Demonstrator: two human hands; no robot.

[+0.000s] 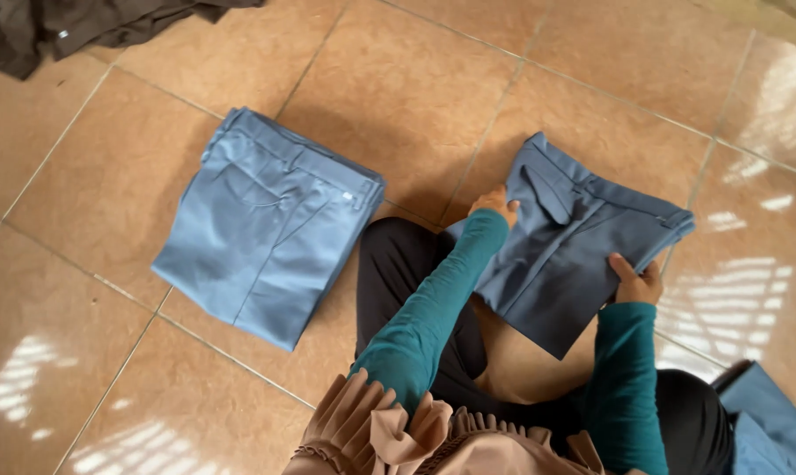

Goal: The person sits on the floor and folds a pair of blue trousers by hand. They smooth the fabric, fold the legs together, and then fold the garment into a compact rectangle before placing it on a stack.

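Pinning folded grey-blue trousers (574, 255) on tile floor (415, 97): left hand (495, 204) flat on their left edge, right hand (635, 281) gripping right edge; second folded pair (266, 224) lies well left.

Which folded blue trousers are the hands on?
The darker pair on the right: left hand and right hand hold its edges. The lighter pair on the left lies untouched.
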